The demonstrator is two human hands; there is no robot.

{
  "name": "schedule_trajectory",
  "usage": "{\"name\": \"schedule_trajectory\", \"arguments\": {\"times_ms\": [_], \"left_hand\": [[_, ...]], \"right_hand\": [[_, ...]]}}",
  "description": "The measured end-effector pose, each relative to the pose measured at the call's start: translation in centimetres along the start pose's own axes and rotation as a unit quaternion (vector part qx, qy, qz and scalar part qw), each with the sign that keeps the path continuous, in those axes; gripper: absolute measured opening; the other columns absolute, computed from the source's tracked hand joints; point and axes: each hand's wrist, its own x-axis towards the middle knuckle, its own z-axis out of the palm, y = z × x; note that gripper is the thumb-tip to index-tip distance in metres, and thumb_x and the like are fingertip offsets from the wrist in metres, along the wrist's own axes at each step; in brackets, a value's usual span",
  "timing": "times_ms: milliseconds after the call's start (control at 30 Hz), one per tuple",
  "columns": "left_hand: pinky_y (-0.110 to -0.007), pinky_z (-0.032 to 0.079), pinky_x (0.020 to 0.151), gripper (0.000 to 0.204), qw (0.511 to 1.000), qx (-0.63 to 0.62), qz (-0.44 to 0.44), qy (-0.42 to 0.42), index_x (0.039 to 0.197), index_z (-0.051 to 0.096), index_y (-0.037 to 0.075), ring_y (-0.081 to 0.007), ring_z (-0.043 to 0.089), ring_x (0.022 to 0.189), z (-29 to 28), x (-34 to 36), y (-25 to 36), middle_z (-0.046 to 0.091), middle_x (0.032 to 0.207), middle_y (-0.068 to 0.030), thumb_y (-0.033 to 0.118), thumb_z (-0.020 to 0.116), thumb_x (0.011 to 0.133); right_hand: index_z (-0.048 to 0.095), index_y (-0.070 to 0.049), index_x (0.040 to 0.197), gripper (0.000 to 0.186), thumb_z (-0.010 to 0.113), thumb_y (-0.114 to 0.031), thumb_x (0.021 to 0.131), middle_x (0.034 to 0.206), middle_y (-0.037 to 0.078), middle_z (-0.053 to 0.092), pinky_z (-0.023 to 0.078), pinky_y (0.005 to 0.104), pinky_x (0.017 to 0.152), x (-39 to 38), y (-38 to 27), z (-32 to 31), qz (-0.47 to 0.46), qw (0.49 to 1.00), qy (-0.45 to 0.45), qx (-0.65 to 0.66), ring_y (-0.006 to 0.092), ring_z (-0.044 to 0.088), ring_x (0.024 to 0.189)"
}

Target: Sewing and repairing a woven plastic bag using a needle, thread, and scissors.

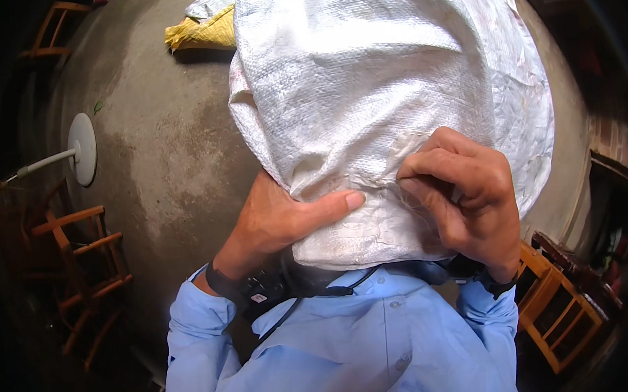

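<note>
A large white woven sack (364, 73) spreads over my lap and away from me, its surface creased. My left hand (276, 216) grips the sack's near left part, the thumb lying on top and the fingers hidden beneath the cloth. Just right of that thumb, my right hand (463, 188) is closed in a pinch, thumb against forefinger, close above a puckered, frayed line in the weave. Thin pale thread (383, 181) shows between these fingertips and the sack. Whether a needle is also in the pinch cannot be made out.
Behind the sack, a yellow sack (206, 33) lies on the stained concrete floor (163, 154). On the left are a white round base with a pole (82, 149) and a wooden chair (82, 243). Another wooden chair (558, 311) stands close by my right elbow.
</note>
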Motion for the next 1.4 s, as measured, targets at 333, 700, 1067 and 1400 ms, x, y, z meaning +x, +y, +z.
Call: {"name": "schedule_trajectory", "arguments": {"times_ms": [333, 700, 1067, 1400], "left_hand": [[-0.036, 0.055, 0.097, 0.065, 1.0, 0.007, -0.003, 0.016, 0.134, 0.061, -0.004, -0.0231, 0.067, 0.11, 0.3, 0.2, 0.1, 0.07, 0.122, -0.0153, 0.033, 0.085, 0.087], [-0.037, 0.055, 0.096, 0.06, 1.0, -0.008, 0.013, 0.006, 0.134, 0.063, -0.003, -0.0224, 0.068, 0.109, 0.4, 0.5, -0.6, 0.071, 0.121, -0.0151, 0.029, 0.084, 0.088], [-0.036, 0.055, 0.097, 0.057, 0.999, -0.027, 0.007, -0.024, 0.137, 0.061, -0.003, -0.0219, 0.067, 0.111, 0.3, 0.7, -1.0, 0.07, 0.124, -0.0137, 0.022, 0.082, 0.09], [-0.035, 0.055, 0.097, 0.058, 0.999, -0.001, 0.031, -0.028, 0.136, 0.062, -0.002, -0.0209, 0.067, 0.111, 0.2, 0.8, -1.0, 0.071, 0.124, -0.0124, 0.025, 0.085, 0.089]], "right_hand": [[0.073, 0.002, 0.09, 0.014, 0.075, 0.009, 0.078, 0.078, 0.012, 0.064, 0.047, 0.0337, 0.058, 0.4, 0.3, -0.2, -0.02, 1.0, -0.014, 0.012, 0.023, 0.063, 0.065], [0.073, 0.002, 0.09, 0.013, 0.077, 0.007, 0.079, 0.079, 0.011, 0.065, 0.047, 0.0319, 0.058, 0.4, 0.3, 0.0, -0.019, 0.999, -0.016, 0.024, 0.0203, 0.063, 0.065], [0.073, 0.003, 0.091, 0.013, 0.077, 0.007, 0.079, 0.079, 0.011, 0.066, 0.048, 0.0319, 0.059, 0.3, 0.4, 0.2, -0.016, 0.999, -0.018, 0.027, 0.0196, 0.064, 0.066], [0.074, 0.001, 0.09, 0.012, 0.077, 0.007, 0.08, 0.079, 0.01, 0.067, 0.049, 0.032, 0.059, 0.4, 0.3, 0.6, -0.019, 0.999, -0.023, 0.028, 0.0191, 0.065, 0.066]]}}
